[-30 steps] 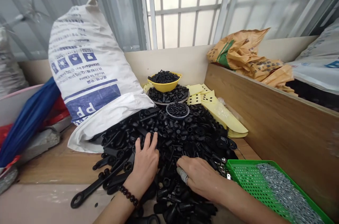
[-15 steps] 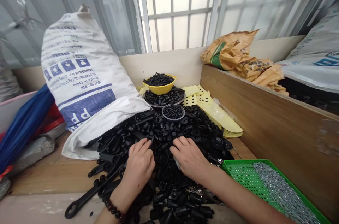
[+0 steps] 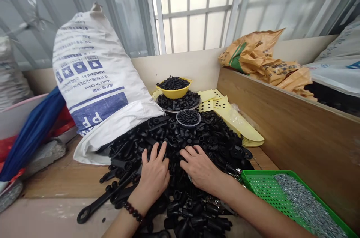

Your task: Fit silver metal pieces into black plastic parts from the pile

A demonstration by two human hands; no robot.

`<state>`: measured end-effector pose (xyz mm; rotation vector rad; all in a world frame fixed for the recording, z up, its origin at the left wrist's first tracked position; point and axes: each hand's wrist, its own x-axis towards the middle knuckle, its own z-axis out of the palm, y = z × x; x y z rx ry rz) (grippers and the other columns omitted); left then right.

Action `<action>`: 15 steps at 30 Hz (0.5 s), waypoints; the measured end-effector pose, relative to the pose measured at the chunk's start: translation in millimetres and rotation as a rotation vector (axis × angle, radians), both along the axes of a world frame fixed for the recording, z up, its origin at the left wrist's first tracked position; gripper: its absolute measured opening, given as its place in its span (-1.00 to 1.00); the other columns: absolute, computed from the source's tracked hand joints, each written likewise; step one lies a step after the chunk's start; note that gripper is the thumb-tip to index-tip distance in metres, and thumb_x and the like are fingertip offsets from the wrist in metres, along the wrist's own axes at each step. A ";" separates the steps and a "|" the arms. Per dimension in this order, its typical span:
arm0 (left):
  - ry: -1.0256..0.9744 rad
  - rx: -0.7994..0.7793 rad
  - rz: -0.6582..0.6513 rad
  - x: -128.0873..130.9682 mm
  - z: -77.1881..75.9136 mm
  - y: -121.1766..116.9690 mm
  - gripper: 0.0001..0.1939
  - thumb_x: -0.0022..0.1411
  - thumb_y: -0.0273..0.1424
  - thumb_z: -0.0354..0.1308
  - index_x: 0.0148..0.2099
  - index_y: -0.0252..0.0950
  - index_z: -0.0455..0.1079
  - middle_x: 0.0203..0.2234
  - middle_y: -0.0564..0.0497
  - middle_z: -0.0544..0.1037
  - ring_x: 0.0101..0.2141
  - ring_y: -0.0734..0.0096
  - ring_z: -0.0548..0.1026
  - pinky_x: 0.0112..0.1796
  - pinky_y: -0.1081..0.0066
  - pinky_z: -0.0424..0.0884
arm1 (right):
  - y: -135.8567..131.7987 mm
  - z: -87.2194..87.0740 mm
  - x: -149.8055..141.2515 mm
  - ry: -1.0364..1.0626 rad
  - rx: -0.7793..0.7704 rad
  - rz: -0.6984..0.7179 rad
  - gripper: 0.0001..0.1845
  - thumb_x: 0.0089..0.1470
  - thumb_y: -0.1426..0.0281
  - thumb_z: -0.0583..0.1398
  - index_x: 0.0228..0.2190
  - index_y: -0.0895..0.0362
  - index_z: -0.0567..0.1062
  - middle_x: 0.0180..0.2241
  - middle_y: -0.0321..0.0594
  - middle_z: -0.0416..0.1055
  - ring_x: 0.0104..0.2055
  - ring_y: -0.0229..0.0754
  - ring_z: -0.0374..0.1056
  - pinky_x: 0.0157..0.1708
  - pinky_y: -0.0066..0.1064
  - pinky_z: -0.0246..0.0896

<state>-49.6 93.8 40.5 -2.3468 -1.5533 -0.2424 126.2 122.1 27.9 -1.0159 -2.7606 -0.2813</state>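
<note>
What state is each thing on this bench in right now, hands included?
Left hand: flat on the black parts, fingers spread.
Right hand: palm down on the pile.
Black parts: heaped loose.
Sack: leaning, mouth open.
Yellow bowl: full.
Green tray: partly filled with screws.

Left hand [image 3: 154, 176]: its fingers had curled half a second earlier, then spread flat again on the pile of black plastic parts [image 3: 194, 144].
Right hand [image 3: 200, 169]: slid up the heap from its near edge, close beside the left.
</note>
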 end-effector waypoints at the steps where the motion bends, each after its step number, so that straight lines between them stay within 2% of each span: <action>1: 0.008 -0.004 -0.003 1.3 -0.4 0.8 -0.81 0.04 -0.61 0.06 -0.37 -0.31 0.47 0.19 -0.24 0.26 0.12 -0.23 0.24 -0.02 -0.25 0.16 | 0.2 0.4 -0.6 -0.005 0.002 0.004 -0.84 0.05 0.54 0.12 -0.30 0.18 0.47 -0.10 -0.06 0.31 -0.04 0.03 0.13 -0.06 -0.10 0.01; 4: 0.014 -0.008 -0.015 -1.2 -1.0 -0.8 -0.82 0.01 -0.62 0.06 -0.41 -0.31 0.45 0.20 -0.23 0.25 0.12 -0.22 0.23 -0.01 -0.25 0.15 | 0.9 2.5 -1.3 -0.019 0.002 0.023 -0.86 0.05 0.52 0.13 -0.31 0.18 0.48 -0.13 -0.08 0.32 -0.06 0.02 0.13 -0.07 -0.10 0.04; 9: 0.043 -0.019 -0.001 -20.0 1.8 -14.0 -0.80 0.03 -0.60 0.04 -0.34 -0.28 0.45 0.22 -0.20 0.22 0.14 -0.22 0.20 -0.04 -0.24 0.17 | 2.2 6.0 -0.3 -0.014 -0.002 0.029 -0.85 0.05 0.53 0.12 -0.32 0.20 0.48 -0.16 -0.07 0.32 -0.09 0.01 0.14 -0.07 -0.11 0.05; 15: 0.086 -0.027 0.003 -18.0 4.2 -21.8 -0.61 -0.05 -0.70 0.03 -0.20 -0.27 0.47 0.23 -0.20 0.20 0.14 -0.18 0.22 -0.01 -0.24 0.15 | 1.1 5.2 -0.6 0.005 -0.011 0.036 -0.81 0.06 0.58 0.07 -0.33 0.23 0.47 -0.21 -0.06 0.32 -0.13 0.00 0.15 -0.08 -0.12 0.05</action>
